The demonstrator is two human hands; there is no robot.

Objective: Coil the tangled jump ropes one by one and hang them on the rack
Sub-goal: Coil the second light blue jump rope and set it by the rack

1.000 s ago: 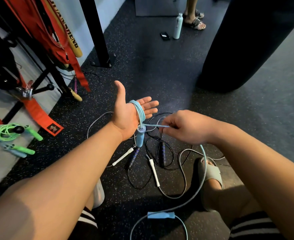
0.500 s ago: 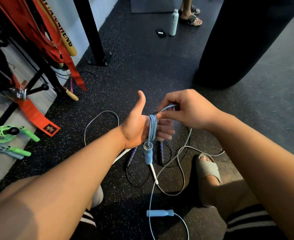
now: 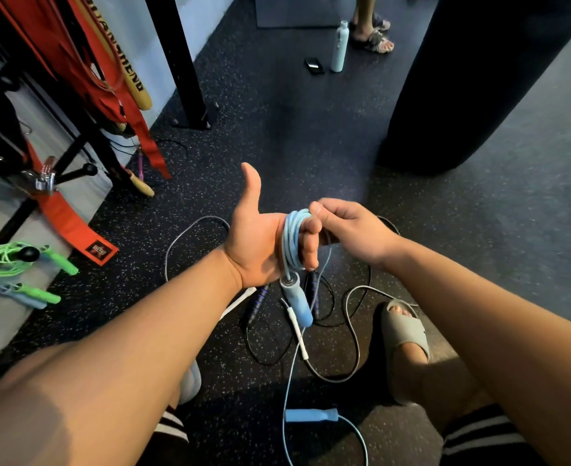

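Several turns of a light blue jump rope (image 3: 290, 240) are wound round the fingers of my left hand (image 3: 260, 240), which is held palm up with the thumb raised. One blue handle (image 3: 295, 302) hangs below that hand. My right hand (image 3: 348, 230) pinches the rope at the top of the coil, right beside my left fingertips. The rope's free length runs down to its second blue handle (image 3: 311, 415) on the floor. A tangle of black and grey ropes (image 3: 311, 317) lies on the floor under my hands. A coiled green rope (image 3: 11, 264) hangs on the rack (image 3: 75, 169) at the left.
Red straps (image 3: 72, 227) and a wooden bat hang on the rack. A black post (image 3: 183, 62) stands behind it. A punching bag (image 3: 472, 79) fills the right. A bottle (image 3: 339, 47), a phone (image 3: 314, 66) and another person's feet are far ahead. My sandalled foot (image 3: 405, 334) is beside the tangle.
My right hand has carried the blue rope up and over my left fingers, adding turns to the coil. The left hand stayed open, thumb up. The loose length has shortened.
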